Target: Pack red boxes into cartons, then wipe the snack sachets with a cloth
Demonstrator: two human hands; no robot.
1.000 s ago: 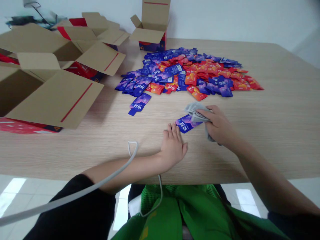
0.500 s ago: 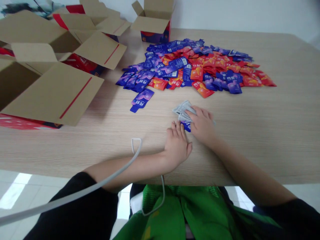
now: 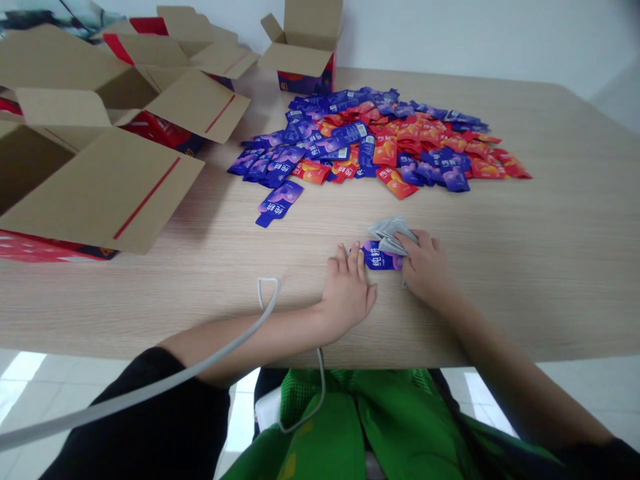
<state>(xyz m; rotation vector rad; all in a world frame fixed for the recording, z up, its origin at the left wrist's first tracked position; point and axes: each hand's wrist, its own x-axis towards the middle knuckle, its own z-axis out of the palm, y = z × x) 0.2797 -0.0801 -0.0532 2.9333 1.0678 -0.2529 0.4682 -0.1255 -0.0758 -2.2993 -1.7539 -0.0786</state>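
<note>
A purple pouch (image 3: 379, 257) with white lettering lies flat on the table in front of me. My left hand (image 3: 346, 291) rests palm down with fingers stretched out, the fingertips at the pouch's left end. In my right hand (image 3: 424, 265) is a crumpled grey cloth (image 3: 391, 235), pinched between thumb and fingers. The cloth covers the pouch's upper right corner, and the right hand hides part of that end. Another single purple pouch (image 3: 281, 202) lies farther left, apart from the heap.
Beyond my hands spreads a heap of purple pouches (image 3: 280, 165) and red-orange pouches (image 3: 385, 148). Open cardboard boxes (image 3: 107, 190) stand at left, and another box (image 3: 306, 80) is at the back. A white cable (image 3: 200, 368) crosses above my left forearm.
My right hand has slid rightward and slightly toward me with the grey cloth, baring more of the purple pouch. My left hand keeps its place at the pouch's left end.
</note>
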